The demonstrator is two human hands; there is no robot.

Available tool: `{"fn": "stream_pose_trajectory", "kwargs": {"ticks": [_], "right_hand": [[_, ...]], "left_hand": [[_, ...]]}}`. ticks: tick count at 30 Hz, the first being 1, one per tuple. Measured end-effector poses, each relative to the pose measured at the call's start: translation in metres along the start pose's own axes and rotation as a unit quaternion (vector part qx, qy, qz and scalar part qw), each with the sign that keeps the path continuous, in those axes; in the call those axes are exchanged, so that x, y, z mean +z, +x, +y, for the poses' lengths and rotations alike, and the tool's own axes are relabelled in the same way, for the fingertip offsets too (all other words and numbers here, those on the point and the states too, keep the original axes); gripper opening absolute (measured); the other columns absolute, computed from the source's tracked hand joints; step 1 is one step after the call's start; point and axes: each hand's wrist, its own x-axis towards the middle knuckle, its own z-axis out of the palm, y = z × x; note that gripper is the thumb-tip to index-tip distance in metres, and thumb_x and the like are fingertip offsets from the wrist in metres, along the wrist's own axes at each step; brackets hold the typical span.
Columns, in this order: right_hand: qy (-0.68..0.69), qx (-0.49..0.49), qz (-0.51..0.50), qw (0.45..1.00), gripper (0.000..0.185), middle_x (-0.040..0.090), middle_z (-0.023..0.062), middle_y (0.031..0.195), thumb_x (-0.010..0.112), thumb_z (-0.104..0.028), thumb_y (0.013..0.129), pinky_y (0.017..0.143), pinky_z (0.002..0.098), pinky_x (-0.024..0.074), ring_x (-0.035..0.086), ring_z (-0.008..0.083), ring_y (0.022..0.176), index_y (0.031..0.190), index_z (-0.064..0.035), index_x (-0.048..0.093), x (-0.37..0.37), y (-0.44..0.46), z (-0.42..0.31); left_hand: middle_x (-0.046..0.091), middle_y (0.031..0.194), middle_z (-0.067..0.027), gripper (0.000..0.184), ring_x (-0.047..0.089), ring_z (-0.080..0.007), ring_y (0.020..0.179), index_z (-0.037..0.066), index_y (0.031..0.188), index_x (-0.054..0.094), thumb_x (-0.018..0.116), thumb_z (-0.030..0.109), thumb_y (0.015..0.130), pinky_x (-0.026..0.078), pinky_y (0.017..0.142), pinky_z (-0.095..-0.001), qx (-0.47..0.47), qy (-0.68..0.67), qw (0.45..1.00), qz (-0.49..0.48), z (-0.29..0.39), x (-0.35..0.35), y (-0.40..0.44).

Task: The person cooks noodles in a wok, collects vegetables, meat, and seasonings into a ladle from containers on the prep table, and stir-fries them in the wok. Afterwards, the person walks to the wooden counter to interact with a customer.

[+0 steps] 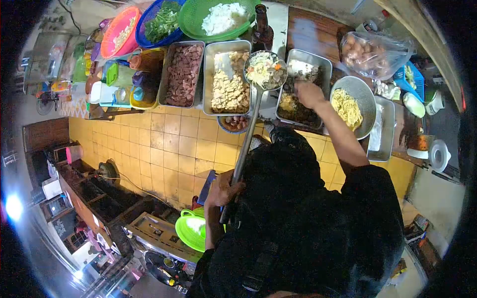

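Observation:
My left hand (223, 190) is wrapped round the long handle of a metal ladle (247, 144). The ladle's round bowl is over the table edge, filled with shredded pale vegetables, orange bits and dark meat pieces (275, 77). My right hand (310, 95) reaches into a metal tray (325, 69) of dark chopped pieces and some yellowish crumbs. Its fingers look curled together; what they hold, if anything, is hidden. Beside that forearm stands a perforated metal colander (365, 97) with yellow noodles (346, 109). Left of the ladle is a tray of pale cooked chunks (229, 92).
Further left sits a tray of brownish-pink sliced meat (184, 74). Green (191, 30), blue (144, 30) and pink (110, 42) baskets line the back, near a dark bottle (262, 27). A bag of eggs (365, 52) lies back right. Behind me is a green basket (186, 231).

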Motion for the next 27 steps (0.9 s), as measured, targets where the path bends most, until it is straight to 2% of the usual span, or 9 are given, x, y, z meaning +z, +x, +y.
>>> {"fn": "stream_pose_trajectory", "kwargs": {"ticks": [4,7,11,14,17,22,24,26,27], "right_hand": [[-0.082,0.056,-0.061,0.993,0.023,0.062,0.0131,0.101,0.055,-0.009,0.077,0.072,0.0389,0.0533,0.064,0.0293,0.085,0.1,-0.0095,0.06,0.02,0.001,-0.005],[-0.111,0.043,0.056,0.991,0.027,0.065,0.0121,0.091,0.038,-0.01,0.085,0.07,0.0394,0.0529,0.065,0.0268,0.082,0.099,-0.0101,0.062,0.058,0.003,0.014],[-0.137,0.028,-0.037,0.99,0.026,0.064,0.0135,0.092,0.04,-0.013,0.085,0.069,0.0401,0.0527,0.064,0.0263,0.082,0.099,-0.0105,0.062,0.03,0.001,0.011],[-0.08,0.098,-0.008,0.992,0.022,0.064,0.0148,0.09,0.044,-0.013,0.085,0.068,0.0403,0.0521,0.064,0.0277,0.08,0.094,-0.0095,0.063,0.016,-0.002,0.005],[0.059,0.078,0.079,0.992,0.012,0.062,0.0182,0.081,0.054,-0.012,0.082,0.068,0.0409,0.0501,0.061,0.0365,0.074,0.089,-0.0059,0.062,0.013,-0.002,0.019],[0.136,0.003,0.128,0.982,0.011,0.061,0.0197,0.078,0.059,-0.01,0.079,0.064,0.0421,0.0462,0.06,0.037,0.072,0.088,-0.0041,0.061,-0.015,0.003,0.02],[0.186,-0.013,0.156,0.97,0.011,0.061,0.0212,0.08,0.056,-0.011,0.08,0.07,0.0437,0.0473,0.059,0.0395,0.08,0.088,-0.0046,0.062,-0.033,0.001,0.011],[0.171,-0.018,0.128,0.977,0.013,0.062,0.0216,0.079,0.055,-0.007,0.078,0.07,0.0422,0.0492,0.061,0.038,0.08,0.088,-0.003,0.062,-0.04,0.002,0.01],[0.089,0.021,0.119,0.989,0.013,0.062,0.0222,0.079,0.054,-0.006,0.077,0.07,0.0417,0.0502,0.062,0.0371,0.081,0.086,-0.0022,0.063,-0.031,0.004,0.015]], "left_hand": [[0.057,0.065,-0.0093,0.03,0.056,-0.0208,0.062,0.004,0.082,0.056,0.061,0.031,0.07,0.042,0.061,-0.0356,-0.038,-0.036,0.999,-0.011,0.013,-0.002,-0.006],[0.058,0.066,-0.0091,0.03,0.057,-0.0202,0.063,0.004,0.081,0.056,0.06,0.032,0.07,0.042,0.061,-0.0358,-0.039,-0.014,0.999,0.011,0.018,-0.003,-0.01],[0.056,0.063,-0.0088,0.028,0.055,-0.0203,0.06,0.004,0.08,0.056,0.06,0.03,0.07,0.041,0.058,-0.0344,-0.024,-0.029,0.999,0.014,0.022,-0.003,-0.012],[0.055,0.06,-0.0082,0.026,0.053,-0.0201,0.057,0.003,0.079,0.056,0.059,0.027,0.07,0.04,0.054,-0.0336,0.018,-0.029,0.999,0.02,0.009,-0.001,-0.008],[0.053,0.06,-0.0069,0.025,0.051,-0.0191,0.056,0.003,0.079,0.055,0.06,0.026,0.07,0.039,0.053,-0.0331,0.021,-0.032,0.999,0.026,0.01,0.001,-0.009],[0.051,0.061,-0.0055,0.024,0.05,-0.0172,0.058,0.004,0.079,0.053,0.06,0.025,0.07,0.039,0.055,-0.0328,-0.003,-0.001,1.0,0.025,0.027,-0.003,-0.01],[0.051,0.061,-0.0057,0.023,0.05,-0.0171,0.058,0.005,0.078,0.052,0.06,0.025,0.071,0.039,0.056,-0.033,-0.012,-0.046,0.999,-0.002,0.027,-0.004,-0.008],[0.051,0.061,-0.0057,0.023,0.05,-0.0172,0.057,0.005,0.078,0.052,0.06,0.025,0.071,0.039,0.055,-0.0332,-0.01,-0.027,1.0,0.0,0.017,-0.001,-0.005],[0.051,0.061,-0.0057,0.022,0.05,-0.0173,0.056,0.005,0.078,0.051,0.06,0.025,0.072,0.039,0.055,-0.0333,-0.009,-0.009,1.0,0.006,0.014,0.0,-0.004]]}}
